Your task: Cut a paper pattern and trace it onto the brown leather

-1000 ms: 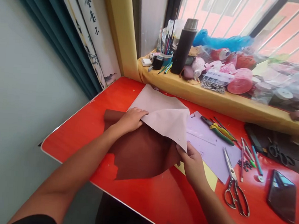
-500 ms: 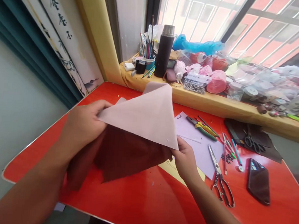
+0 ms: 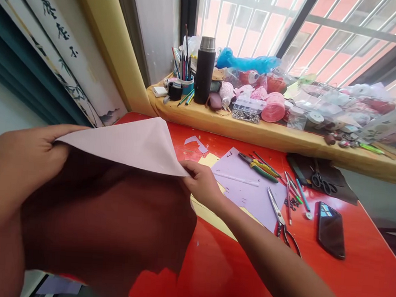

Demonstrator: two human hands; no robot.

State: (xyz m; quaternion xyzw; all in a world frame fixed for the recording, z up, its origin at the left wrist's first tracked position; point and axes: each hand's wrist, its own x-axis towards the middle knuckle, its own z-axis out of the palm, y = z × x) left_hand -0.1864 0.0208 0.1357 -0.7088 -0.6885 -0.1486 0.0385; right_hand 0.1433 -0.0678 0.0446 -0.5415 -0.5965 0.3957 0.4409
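Both hands hold up a large, floppy leather-like sheet, dark brown on the face toward me and pale pink-beige on its folded-over side. My left hand pinches the sheet's left edge between thumb and fingers. At the right corner, my right hand grips it with closed fingers. The brown part hangs down over the front edge of the red table. Beside my right hand lie a purple paper sheet and a yellow paper, partly hidden by my forearm. Large scissors lie just beyond that forearm.
Pliers, several pencils, small black scissors on a dark piece, and a phone lie on the right of the red table. A flask and cluttered bags line the sill. A purple paper scrap lies behind.
Both hands have moved left with the sheet, and more of its brown side now hangs open toward me. The yellow paper and the purple scrap have come into fuller view.
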